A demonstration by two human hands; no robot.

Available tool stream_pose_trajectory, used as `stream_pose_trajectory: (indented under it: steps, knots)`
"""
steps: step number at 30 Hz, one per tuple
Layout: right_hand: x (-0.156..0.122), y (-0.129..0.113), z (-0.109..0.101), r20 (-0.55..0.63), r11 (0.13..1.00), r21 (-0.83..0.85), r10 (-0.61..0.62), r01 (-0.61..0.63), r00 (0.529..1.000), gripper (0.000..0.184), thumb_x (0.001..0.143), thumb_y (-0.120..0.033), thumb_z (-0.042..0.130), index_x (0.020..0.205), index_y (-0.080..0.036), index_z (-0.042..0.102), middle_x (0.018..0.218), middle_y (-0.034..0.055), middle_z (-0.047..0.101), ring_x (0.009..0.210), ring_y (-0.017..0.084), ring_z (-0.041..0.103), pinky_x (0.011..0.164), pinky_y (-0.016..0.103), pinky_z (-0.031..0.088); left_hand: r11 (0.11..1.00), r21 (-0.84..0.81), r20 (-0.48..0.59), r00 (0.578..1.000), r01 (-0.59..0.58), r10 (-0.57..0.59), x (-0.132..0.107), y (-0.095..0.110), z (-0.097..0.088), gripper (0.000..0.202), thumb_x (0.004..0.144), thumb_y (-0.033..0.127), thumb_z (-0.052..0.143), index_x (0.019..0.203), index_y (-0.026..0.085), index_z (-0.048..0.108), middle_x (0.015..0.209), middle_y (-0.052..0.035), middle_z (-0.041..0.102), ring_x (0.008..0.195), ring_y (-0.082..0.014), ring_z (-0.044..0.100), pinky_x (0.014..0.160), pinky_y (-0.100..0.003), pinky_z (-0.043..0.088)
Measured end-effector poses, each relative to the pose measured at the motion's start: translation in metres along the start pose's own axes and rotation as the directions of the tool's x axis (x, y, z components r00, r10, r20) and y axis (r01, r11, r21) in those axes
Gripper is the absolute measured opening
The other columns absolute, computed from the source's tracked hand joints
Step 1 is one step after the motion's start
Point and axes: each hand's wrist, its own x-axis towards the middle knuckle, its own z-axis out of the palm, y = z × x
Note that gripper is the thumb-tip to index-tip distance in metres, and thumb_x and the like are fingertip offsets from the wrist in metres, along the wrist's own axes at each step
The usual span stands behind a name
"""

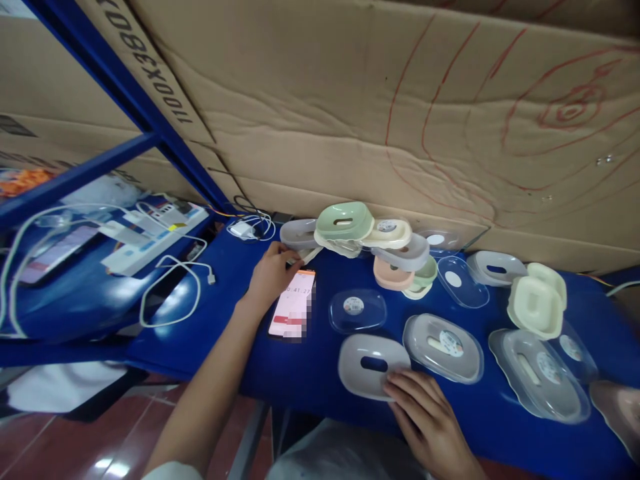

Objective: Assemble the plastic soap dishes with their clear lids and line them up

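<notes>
My left hand (274, 272) reaches to the back of the blue table, its fingers closed on the edge of a thin cream piece (311, 255) beside the piled soap dishes. Most of that piece is hidden by the hand and the pile. My right hand (425, 410) grips the right edge of a grey soap dish (353, 380) with an oval slot, near the table's front. A clear lid (345, 323) with a round label lies just behind this dish. To its right is a grey soap dish under a clear lid (425, 357).
A lit phone (293, 307) lies between my arms. Green dish (345, 220) tops the back pile. Cream dishes (537, 307) and another lidded grey dish (540, 380) are at right. A power strip (150, 243) with cables is at left; cardboard (325, 100) walls the back.
</notes>
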Motion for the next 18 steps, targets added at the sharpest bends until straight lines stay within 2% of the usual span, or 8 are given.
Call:
stream_pose_trajectory:
  steps: [3, 6, 8, 13, 18]
  knots:
    - [-0.001, 0.001, 0.0, -0.014, 0.999, 0.022, 0.024, -0.024, 1.0, 0.05, 0.106, -0.019, 0.06, 0.154, -0.031, 0.061, 0.132, 0.0046, 0.079, 0.123, 0.026, 0.075, 0.1, 0.042, 0.066, 0.998, -0.04, -0.023, 0.998, -0.053, 0.052, 0.001, -0.002, -0.005, 0.021, 0.101, 0.032, 0.06, 0.106, 0.019, 0.076, 0.122, -0.0134, 0.064, 0.113, -0.0283, 0.069, 0.104, -0.042, 0.057]
    - [-0.004, 0.004, -0.002, -0.017, 0.999, 0.014, 0.039, -0.039, 0.999, 0.05, 0.106, -0.019, 0.059, 0.154, -0.032, 0.06, 0.132, 0.0043, 0.078, 0.124, 0.026, 0.075, 0.1, 0.042, 0.066, 0.991, -0.073, -0.067, 0.992, -0.115, 0.11, -0.003, -0.001, -0.016, 0.023, 0.104, 0.032, 0.055, 0.111, 0.017, 0.071, 0.132, -0.0166, 0.06, 0.13, -0.0304, 0.062, 0.117, -0.046, 0.05]
    - [-0.006, 0.008, -0.003, -0.019, 0.999, 0.004, 0.053, -0.053, 0.998, 0.049, 0.107, -0.02, 0.059, 0.154, -0.032, 0.061, 0.133, 0.004, 0.078, 0.125, 0.026, 0.074, 0.101, 0.042, 0.065, 0.985, -0.09, -0.107, 0.985, -0.146, 0.136, -0.008, 0.0, -0.023, 0.024, 0.106, 0.033, 0.052, 0.113, 0.017, 0.068, 0.138, -0.0177, 0.058, 0.135, -0.0311, 0.058, 0.121, -0.05, 0.046]
    - [0.002, 0.023, -0.005, -0.072, 0.996, 0.016, 0.092, -0.091, 0.993, 0.039, 0.107, -0.021, 0.061, 0.144, -0.031, 0.068, 0.132, 0.003, 0.078, 0.125, 0.025, 0.073, 0.102, 0.043, 0.063, 0.973, -0.133, -0.19, 0.968, -0.188, 0.161, -0.033, 0.002, -0.04, 0.024, 0.109, 0.038, 0.049, 0.112, 0.021, 0.065, 0.134, -0.015, 0.058, 0.132, -0.032, 0.061, 0.118, -0.052, 0.049]
    - [0.016, 0.028, -0.006, -0.136, 0.985, 0.116, 0.14, -0.124, 0.981, 0.034, 0.105, -0.02, 0.064, 0.137, -0.03, 0.071, 0.131, 0.0038, 0.078, 0.125, 0.025, 0.072, 0.104, 0.042, 0.062, 0.974, -0.179, -0.251, 0.963, -0.142, 0.094, -0.075, 0.005, -0.063, 0.017, 0.109, 0.038, 0.053, 0.111, 0.025, 0.064, 0.128, -0.0098, 0.061, 0.128, -0.0297, 0.064, 0.115, -0.052, 0.053]
